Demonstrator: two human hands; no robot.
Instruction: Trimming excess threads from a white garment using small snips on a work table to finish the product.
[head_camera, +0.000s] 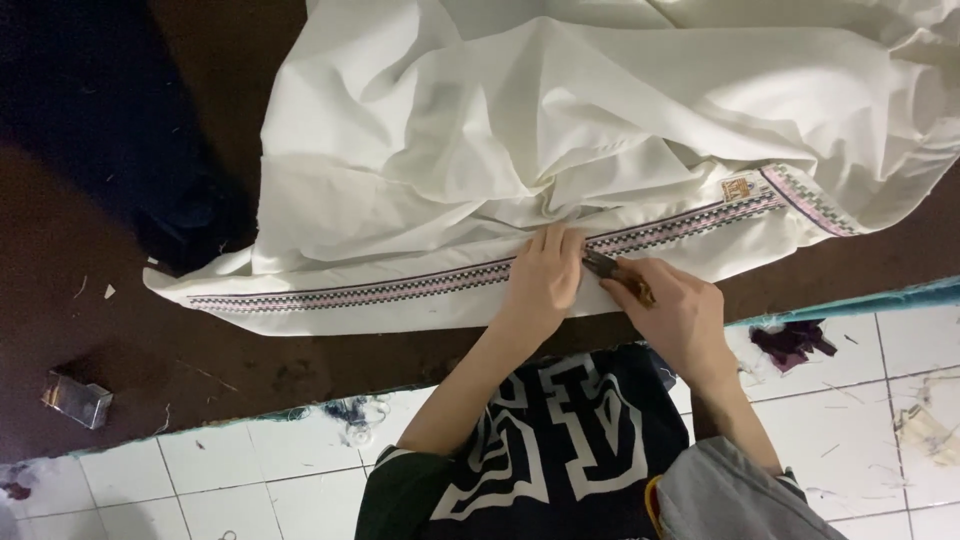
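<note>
Crumpled cream-white cotton garment (560, 110) carries a pink, black and white zigzag woven trim band (440, 283) left of the grip, over dark brown table (120, 330).

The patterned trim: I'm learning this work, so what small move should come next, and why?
Probably slide the left hand a little further along the patterned trim, since it presses the white cloth flat right beside the small tool in the right hand.

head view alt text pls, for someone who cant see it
A person's left hand presses flat on a white garment along its patterned trim band, while the right hand holds a small tool at the band, over a dark brown table.
</note>
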